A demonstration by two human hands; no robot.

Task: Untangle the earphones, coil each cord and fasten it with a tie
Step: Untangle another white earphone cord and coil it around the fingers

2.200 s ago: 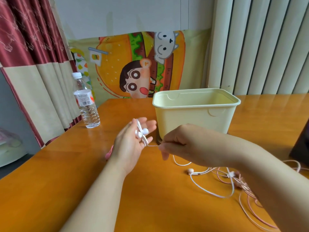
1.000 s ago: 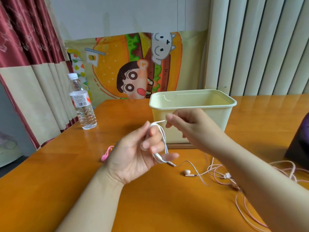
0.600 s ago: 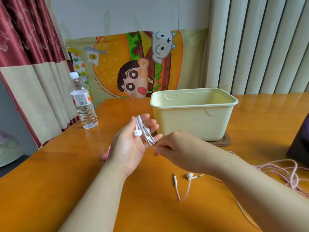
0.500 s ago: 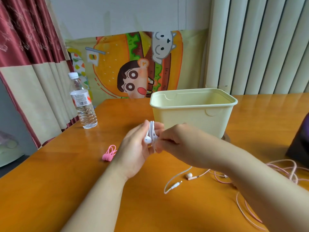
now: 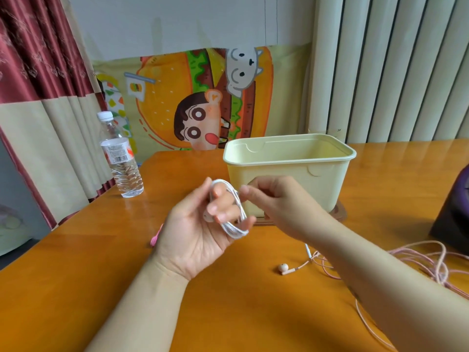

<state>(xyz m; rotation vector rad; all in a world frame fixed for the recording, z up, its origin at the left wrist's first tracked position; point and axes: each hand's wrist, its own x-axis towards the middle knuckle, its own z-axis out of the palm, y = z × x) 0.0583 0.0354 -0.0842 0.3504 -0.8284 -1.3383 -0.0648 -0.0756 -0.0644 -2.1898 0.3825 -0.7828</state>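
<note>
The white cord (image 5: 234,221) is looped round the curled fingers of the left hand (image 5: 198,235), the right hand (image 5: 276,203) pinching its top strand, with the bin (image 5: 289,171) just behind both, pink earphones (image 5: 283,268) under the right forearm and open bench (image 5: 228,313) beneath the wrists

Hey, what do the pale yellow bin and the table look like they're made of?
The pale yellow bin is probably moulded plastic with a matte finish: even colour, thin rolled rim. The table looks like wood or veneer under glossy varnish: orange-brown with bright reflections.
</note>
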